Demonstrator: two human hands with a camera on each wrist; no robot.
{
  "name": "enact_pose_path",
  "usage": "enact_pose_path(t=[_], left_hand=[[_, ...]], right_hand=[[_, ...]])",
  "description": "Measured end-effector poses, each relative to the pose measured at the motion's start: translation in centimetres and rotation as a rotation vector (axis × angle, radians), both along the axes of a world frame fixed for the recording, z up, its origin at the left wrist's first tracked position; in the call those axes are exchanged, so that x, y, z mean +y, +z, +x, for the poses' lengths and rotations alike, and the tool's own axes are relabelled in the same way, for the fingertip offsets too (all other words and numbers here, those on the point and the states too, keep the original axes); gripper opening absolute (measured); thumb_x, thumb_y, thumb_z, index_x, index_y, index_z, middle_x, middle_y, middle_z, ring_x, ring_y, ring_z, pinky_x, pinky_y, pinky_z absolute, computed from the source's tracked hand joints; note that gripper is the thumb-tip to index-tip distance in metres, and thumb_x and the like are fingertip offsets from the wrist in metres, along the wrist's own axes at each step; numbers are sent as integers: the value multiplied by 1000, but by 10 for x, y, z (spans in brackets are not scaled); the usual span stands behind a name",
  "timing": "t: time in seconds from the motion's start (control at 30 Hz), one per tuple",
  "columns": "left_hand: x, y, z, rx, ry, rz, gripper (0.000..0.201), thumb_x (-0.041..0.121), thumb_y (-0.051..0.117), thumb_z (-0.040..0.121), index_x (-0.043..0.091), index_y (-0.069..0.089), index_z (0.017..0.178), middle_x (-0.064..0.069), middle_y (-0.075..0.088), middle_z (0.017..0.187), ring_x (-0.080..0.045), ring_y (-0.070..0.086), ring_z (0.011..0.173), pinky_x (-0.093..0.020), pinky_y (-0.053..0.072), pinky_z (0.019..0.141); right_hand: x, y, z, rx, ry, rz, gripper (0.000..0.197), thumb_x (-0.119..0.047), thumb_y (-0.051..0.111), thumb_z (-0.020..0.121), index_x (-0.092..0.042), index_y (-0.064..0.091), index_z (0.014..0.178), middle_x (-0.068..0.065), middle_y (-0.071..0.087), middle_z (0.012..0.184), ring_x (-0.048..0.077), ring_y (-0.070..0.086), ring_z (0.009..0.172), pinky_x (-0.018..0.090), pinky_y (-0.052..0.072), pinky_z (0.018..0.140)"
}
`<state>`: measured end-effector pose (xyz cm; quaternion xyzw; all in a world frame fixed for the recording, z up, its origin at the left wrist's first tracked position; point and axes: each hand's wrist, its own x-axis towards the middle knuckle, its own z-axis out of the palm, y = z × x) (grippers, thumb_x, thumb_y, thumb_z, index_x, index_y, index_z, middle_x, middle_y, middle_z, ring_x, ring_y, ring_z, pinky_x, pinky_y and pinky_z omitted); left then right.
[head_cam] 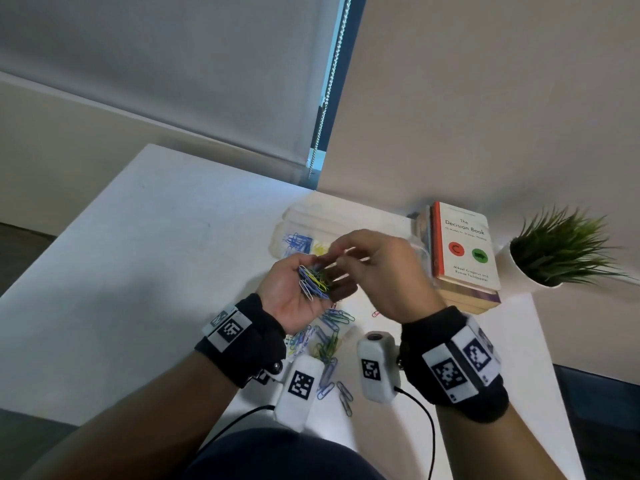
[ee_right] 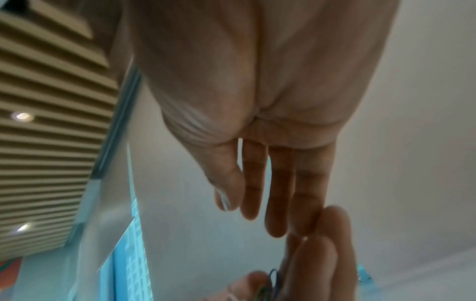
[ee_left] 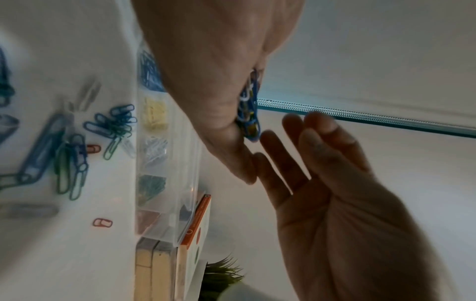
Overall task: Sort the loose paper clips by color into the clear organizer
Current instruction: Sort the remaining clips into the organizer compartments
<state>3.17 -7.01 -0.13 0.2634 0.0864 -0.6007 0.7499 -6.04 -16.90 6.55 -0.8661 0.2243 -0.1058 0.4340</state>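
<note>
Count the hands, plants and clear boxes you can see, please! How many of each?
Hands: 2, the left hand cupping a bunch of paper clips, and the right hand
Potted plant: 1
Clear organizer: 1
Total: 4

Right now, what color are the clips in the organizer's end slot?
Blue clips, clearest in the head view.

The top book (head_cam: 465,249) of the stack on the counter (head_cam: 145,258) bears the title "The Decision Book" on its white cover. The smaller subtitle beneath and the two author lines near the bottom are too blurred to read with certainty.
</note>
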Motion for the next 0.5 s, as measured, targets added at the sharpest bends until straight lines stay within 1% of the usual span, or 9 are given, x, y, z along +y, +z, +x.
enact_pose_path(t=[0.03,0.07,0.1,0.17,0.23,0.3,0.33,0.4,0.5], left_hand=[[1,0,1,4,-7,-1,44,16,31,97,-5,68,86,-22,69,90,-33,70,84,-46,51,95],[0,0,2,9,-9,-6,43,16,31,96,-7,67,98,-23,68,94,-34,70,88,-46,46,102],[0,0,2,13,-10,2,42,16,31,95,-8,62,112,-23,68,98,-34,69,90,-46,45,102],[-1,-1,2,34,8,12,49,16,35,91,-9,48,132,-24,61,117,-33,68,91,-45,50,96],[-2,-1,3,36,16,46,47,15,37,90,-10,54,126,-22,57,121,-32,67,92,-42,54,90],[-4,-3,5,29,24,80,43,16,34,94,-7,69,95,-18,66,98,-29,68,82,-33,57,73],[-6,-4,5,16,24,91,46,17,32,96,-5,70,85,-15,67,83,-27,69,71,-29,57,61],[-6,-4,5,1,35,94,43,17,31,98,-3,68,89,-13,68,71,-23,68,59,-24,53,46],[-7,-4,6,-25,41,106,39,18,33,96,-3,67,96,-13,70,77,-22,69,62,-27,56,54]], right_hand=[[-4,1,-2,-4,-30,2,22,1,60,84,-20,67,81,0,71,86,9,70,72,32,58,69],[-7,2,-3,1,-46,-29,20,0,61,84,-19,66,80,-3,69,84,1,67,67,20,55,66],[-8,3,-4,12,-57,-79,20,-1,63,83,-20,66,78,-6,67,82,-4,63,63,9,47,62],[-7,4,-7,42,-61,-180,19,-8,68,81,-27,64,77,-8,64,81,0,58,65,7,40,60],[-4,1,-9,56,-19,-197,20,-13,74,76,-31,64,76,-7,64,81,4,57,67,9,39,61],[3,-6,-8,77,70,-208,18,-15,79,70,-25,69,81,-10,61,82,3,58,70,13,43,67],[6,-10,-7,88,123,-240,19,-15,80,69,-20,69,84,-12,58,83,4,57,73,16,45,71],[10,-17,-5,91,191,-338,20,-15,79,68,-12,67,84,-14,51,83,8,54,76,24,47,72],[11,-25,-3,113,188,-438,12,-14,73,72,-13,64,80,-10,55,81,16,56,75,38,50,68]])
